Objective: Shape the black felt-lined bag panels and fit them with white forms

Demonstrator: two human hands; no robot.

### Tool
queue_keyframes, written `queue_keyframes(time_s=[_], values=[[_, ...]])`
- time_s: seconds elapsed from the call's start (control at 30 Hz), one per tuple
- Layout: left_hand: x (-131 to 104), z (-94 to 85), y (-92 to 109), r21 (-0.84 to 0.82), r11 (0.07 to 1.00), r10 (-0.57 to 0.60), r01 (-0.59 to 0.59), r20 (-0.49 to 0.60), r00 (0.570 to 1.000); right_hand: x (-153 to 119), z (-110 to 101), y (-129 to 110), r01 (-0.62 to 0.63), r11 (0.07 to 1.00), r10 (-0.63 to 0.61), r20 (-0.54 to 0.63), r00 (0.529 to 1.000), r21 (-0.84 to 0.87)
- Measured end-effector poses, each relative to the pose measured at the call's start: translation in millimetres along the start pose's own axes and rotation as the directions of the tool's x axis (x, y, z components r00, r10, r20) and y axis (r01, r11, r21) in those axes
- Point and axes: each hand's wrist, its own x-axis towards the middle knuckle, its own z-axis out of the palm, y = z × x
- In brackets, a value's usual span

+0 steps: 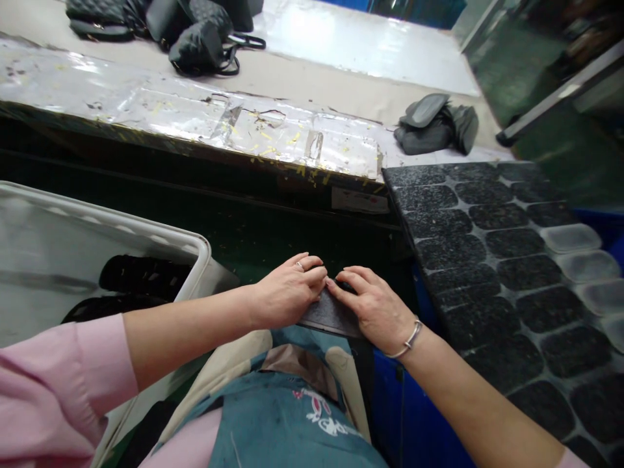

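Both of my hands are close together in front of my lap, gripping a dark grey flat piece (334, 314) with a smooth lower edge. My left hand (291, 292) has its fingers curled over the piece's upper left side. On the opposite side, my right hand (381, 307) bends its fingers around the upper right edge, the thumb close to the left fingertips. The hands cover much of the piece, so its full shape and kind are hidden.
At right, a slanted board (509, 305) carries dark rounded panels and several clear rounded pieces (570, 238). A white bin (195, 250) with black items stands at left. Across the front runs a worn worktable (273, 140) with black bags (197, 49) and a dark bundle (433, 127).
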Motion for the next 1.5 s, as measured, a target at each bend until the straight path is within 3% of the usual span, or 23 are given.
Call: queue_keyframes(time_s=[0.1,0.23,0.33,0.6,0.8,1.07,1.2,1.37,1.5], values=[[-5.2,0.0,-7.4,-0.135,0.990,-0.039,0.035,-0.032,0.999,-0.7,5.5,-0.8,-0.036,0.998,0.039,-0.051,0.998,0.046],[-18.0,2.6,-33.5,-0.370,0.920,-0.198,0.131,-0.149,0.969,-7.7,8.1,8.9,-0.044,0.961,0.086,-0.142,0.986,0.273],[-24.6,5.4,-47.1,-0.436,0.894,-0.178,0.100,-0.141,0.974,-17.2,7.5,19.3,-0.043,0.929,0.120,-0.191,0.974,0.367],[-22.9,-4.4,-48.5,-0.193,0.980,0.029,-0.042,-0.070,0.997,-26.2,6.6,28.8,-0.014,0.950,0.067,-0.160,0.985,0.311],[-22.7,-6.0,-50.3,-0.088,0.993,0.081,-0.080,0.003,0.997,-25.0,2.5,25.6,-0.007,0.973,0.037,-0.127,0.991,0.232],[-21.3,-6.5,-38.0,-0.053,0.999,0.004,-0.002,0.042,0.999,-21.4,4.2,25.5,-0.046,0.962,0.073,-0.093,0.993,0.270],[-20.2,-7.9,-31.1,-0.013,0.999,-0.037,0.039,0.115,0.993,-12.9,1.5,18.2,-0.070,0.989,0.069,0.007,0.998,0.130],[-16.4,-13.8,-25.8,0.106,0.994,0.000,-0.017,0.158,0.987,-9.0,-3.5,3.3,-0.109,0.994,0.110,0.045,0.993,-0.016],[-16.3,-13.8,-21.9,0.125,0.992,-0.003,-0.016,0.147,0.989,-18.3,3.7,8.5,-0.106,0.985,0.112,-0.035,0.993,0.138]])
